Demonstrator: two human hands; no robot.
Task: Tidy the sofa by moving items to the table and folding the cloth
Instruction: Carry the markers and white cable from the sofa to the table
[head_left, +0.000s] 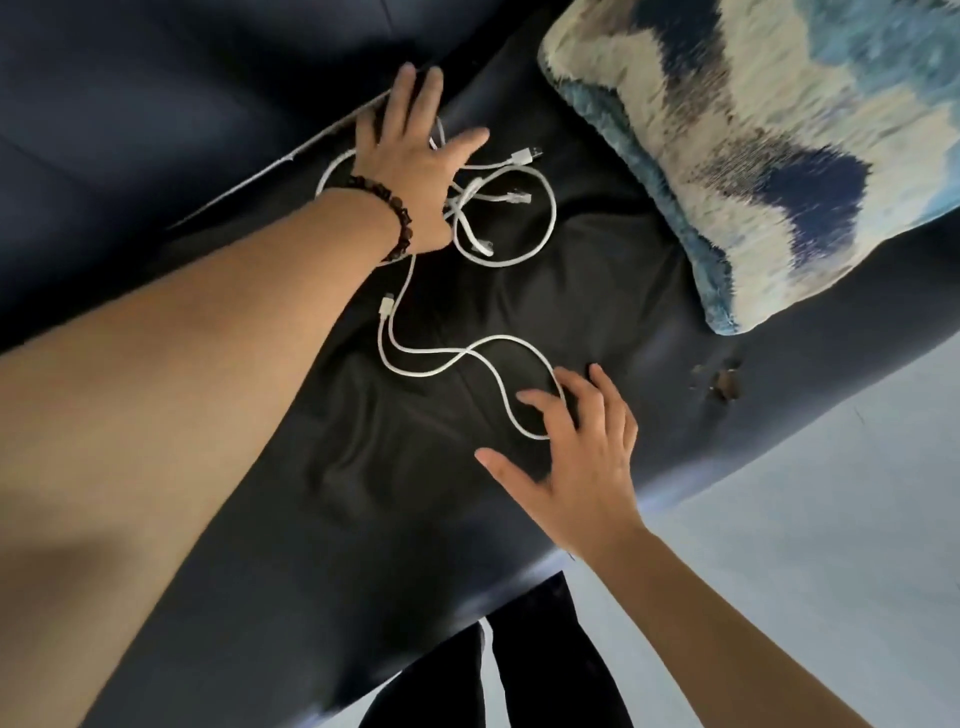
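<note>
White charging cables (498, 208) lie tangled on the dark sofa seat (415, 467), with several plug ends loose in the middle. My left hand (410, 156), with a bead bracelet on the wrist, rests flat and spread over the far loops of the cables near the backrest. My right hand (576, 457) hovers with fingers apart over the near loop of cable (498, 384), fingertips touching or almost touching it. Neither hand has closed on anything. No cloth is in view.
A shaggy blue, white and cream cushion (753, 156) lies on the sofa at the upper right. A worn, torn patch (724, 384) marks the seat's front edge. Pale floor (805, 545) and my dark trouser legs (519, 675) show below the sofa.
</note>
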